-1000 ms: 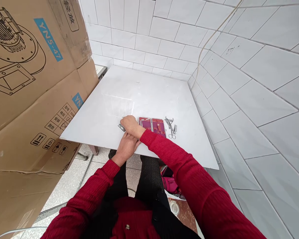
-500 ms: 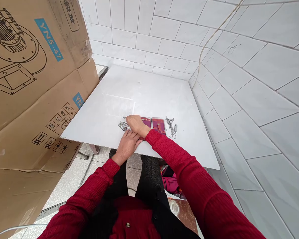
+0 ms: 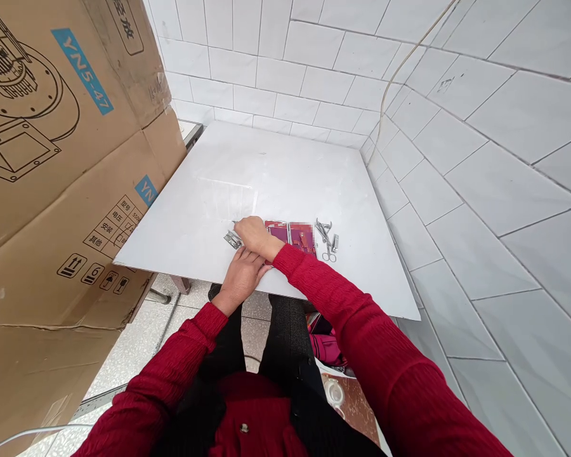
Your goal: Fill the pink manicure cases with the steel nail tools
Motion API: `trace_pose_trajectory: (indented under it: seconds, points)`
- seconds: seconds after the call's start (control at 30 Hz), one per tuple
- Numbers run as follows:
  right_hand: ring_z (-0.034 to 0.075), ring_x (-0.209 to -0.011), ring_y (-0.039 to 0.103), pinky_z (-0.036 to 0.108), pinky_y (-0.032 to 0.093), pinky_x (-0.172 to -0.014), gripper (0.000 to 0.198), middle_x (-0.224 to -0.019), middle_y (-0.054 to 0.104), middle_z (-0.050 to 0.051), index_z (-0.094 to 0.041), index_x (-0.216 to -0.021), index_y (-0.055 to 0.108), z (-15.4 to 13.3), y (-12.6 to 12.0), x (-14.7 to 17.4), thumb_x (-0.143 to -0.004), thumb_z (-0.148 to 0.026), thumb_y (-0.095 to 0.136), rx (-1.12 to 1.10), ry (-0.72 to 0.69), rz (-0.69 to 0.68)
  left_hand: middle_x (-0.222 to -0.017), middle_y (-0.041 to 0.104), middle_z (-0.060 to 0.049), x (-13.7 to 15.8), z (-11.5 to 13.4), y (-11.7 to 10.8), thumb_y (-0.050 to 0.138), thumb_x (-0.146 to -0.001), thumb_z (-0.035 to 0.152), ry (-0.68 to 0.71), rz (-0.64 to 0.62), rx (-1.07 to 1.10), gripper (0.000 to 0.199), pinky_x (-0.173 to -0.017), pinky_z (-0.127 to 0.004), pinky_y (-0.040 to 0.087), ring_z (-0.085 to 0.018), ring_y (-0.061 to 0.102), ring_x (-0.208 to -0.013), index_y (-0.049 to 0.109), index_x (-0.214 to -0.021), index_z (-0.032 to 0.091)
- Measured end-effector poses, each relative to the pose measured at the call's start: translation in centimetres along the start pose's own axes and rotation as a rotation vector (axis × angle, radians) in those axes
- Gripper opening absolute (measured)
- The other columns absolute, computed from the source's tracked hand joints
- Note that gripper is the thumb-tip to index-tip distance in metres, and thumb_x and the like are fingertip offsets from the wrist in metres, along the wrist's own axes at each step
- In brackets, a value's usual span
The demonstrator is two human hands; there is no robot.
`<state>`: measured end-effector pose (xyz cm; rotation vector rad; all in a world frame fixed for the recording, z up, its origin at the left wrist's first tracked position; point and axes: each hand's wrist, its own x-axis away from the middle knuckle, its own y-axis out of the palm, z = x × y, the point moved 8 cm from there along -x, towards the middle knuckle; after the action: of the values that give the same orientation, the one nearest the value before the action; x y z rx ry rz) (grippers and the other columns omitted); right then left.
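An unfolded red and purple manicure case [image 3: 302, 240] lies on the white table. Its left part is partly covered by my hands. My right hand [image 3: 255, 235] is closed over that left side, crossing in front of my left hand; what its fingers hold is hidden. A thin dark tip shows just beyond its knuckles. My left hand [image 3: 242, 275] rests at the near edge of the table, fingers stretched forward under my right hand. Beside them on the left lie several small metal nail tools [image 3: 233, 239]. Right of the case are nippers [image 3: 323, 228], small scissors [image 3: 329, 255] and a nail clipper [image 3: 335, 242].
The white table [image 3: 285, 171] stands against tiled walls [image 3: 276, 76]. A large cardboard box [image 3: 99, 158] rises along its left side. A cable [image 3: 385, 95] hangs down the corner. Below the near edge are a pink cloth item [image 3: 326, 348] and a brown surface [image 3: 354, 400].
My right hand has shifted slightly left and up, showing more of the case's left part. My left hand stays nearly in place. The view has tilted a little.
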<state>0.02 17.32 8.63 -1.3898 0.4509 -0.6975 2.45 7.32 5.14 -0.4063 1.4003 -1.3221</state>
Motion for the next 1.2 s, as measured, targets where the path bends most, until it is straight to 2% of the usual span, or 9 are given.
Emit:
trace_pose_trajectory:
  seconds: [0.13,0.3,0.57,0.7,0.9,1.07,1.13,1.2]
  points:
    - [0.027,-0.099,0.077,0.032,0.057,-0.083,0.02,-0.104,0.078,0.024,-0.007,-0.104,0.078,-1.4,-0.5,-0.1,-0.094,-0.013,0.062,0.056,-0.05,-0.017,-0.108,0.077,-0.013,0.1,0.0,-0.1,0.057,-0.104,0.038,0.017,0.041,-0.011,0.029,-0.11,-0.051,0.049,-0.029,0.068,-0.112,0.073,-0.113,0.016]
    - [0.027,-0.101,0.077,0.032,0.057,-0.083,0.019,-0.105,0.078,0.025,-0.007,-0.103,0.078,-1.7,-0.5,0.3,-0.095,-0.015,0.062,0.084,-0.086,-0.033,-0.108,0.077,-0.012,0.2,-0.1,0.1,0.057,-0.104,0.038,0.016,0.04,-0.01,0.027,-0.111,-0.052,0.049,-0.029,0.067,-0.113,0.073,-0.11,0.017]
    - [0.027,-0.103,0.076,0.032,0.055,-0.084,0.021,-0.106,0.078,0.023,-0.007,-0.105,0.077,-1.0,-1.1,0.1,-0.093,-0.01,0.06,0.058,-0.131,-0.04,-0.123,0.073,-0.013,0.0,-0.1,0.0,0.058,-0.103,0.036,-0.018,-0.029,0.024,0.03,-0.115,-0.052,0.045,-0.03,0.063,-0.123,0.069,-0.126,0.019]
    - [0.027,-0.101,0.076,0.032,0.055,-0.083,0.022,-0.105,0.078,0.022,-0.007,-0.104,0.077,-1.1,-1.2,0.3,-0.092,-0.007,0.059,0.067,-0.141,-0.035,-0.124,0.073,-0.013,-0.1,-0.1,0.0,0.058,-0.103,0.036,-0.032,-0.046,0.034,0.03,-0.115,-0.053,0.045,-0.03,0.063,-0.123,0.069,-0.126,0.02]
    - [0.027,-0.106,0.075,0.031,0.053,-0.084,0.023,-0.11,0.077,0.023,-0.007,-0.106,0.076,-0.8,-1.3,1.4,-0.095,-0.005,0.056,0.049,-0.12,-0.002,-0.121,0.074,-0.011,0.0,-0.2,0.1,0.058,-0.103,0.035,-0.04,-0.052,0.02,0.028,-0.117,-0.052,0.043,-0.03,0.063,-0.123,0.07,-0.123,0.021]
    - [0.026,-0.109,0.074,0.03,0.052,-0.085,0.026,-0.11,0.077,0.022,-0.007,-0.103,0.076,-0.7,-0.6,0.8,-0.093,-0.002,0.053,0.004,-0.096,-0.001,-0.119,0.075,-0.012,0.0,-0.1,0.0,0.057,-0.103,0.038,-0.036,-0.049,0.006,0.03,-0.117,-0.051,0.043,-0.03,0.064,-0.121,0.071,-0.121,0.018]
    - [0.026,-0.109,0.073,0.03,0.052,-0.086,0.024,-0.111,0.077,0.021,-0.009,-0.103,0.075,0.1,-0.3,0.4,-0.093,-0.005,0.054,-0.044,-0.059,0.028,-0.125,0.074,-0.013,0.0,-0.1,0.0,0.056,-0.104,0.037,-0.034,-0.05,0.003,0.032,-0.116,-0.051,0.043,-0.03,0.062,-0.125,0.069,-0.125,0.017]
    - [0.025,-0.107,0.073,0.03,0.052,-0.086,0.021,-0.11,0.078,0.019,-0.011,-0.102,0.075,2.1,-0.1,0.2,-0.093,-0.01,0.057,-0.144,0.04,0.069,-0.135,0.071,-0.013,0.0,-0.2,0.1,0.055,-0.104,0.036,-0.034,-0.05,0.002,0.034,-0.116,-0.052,0.044,-0.031,0.06,-0.132,0.067,-0.13,0.018]
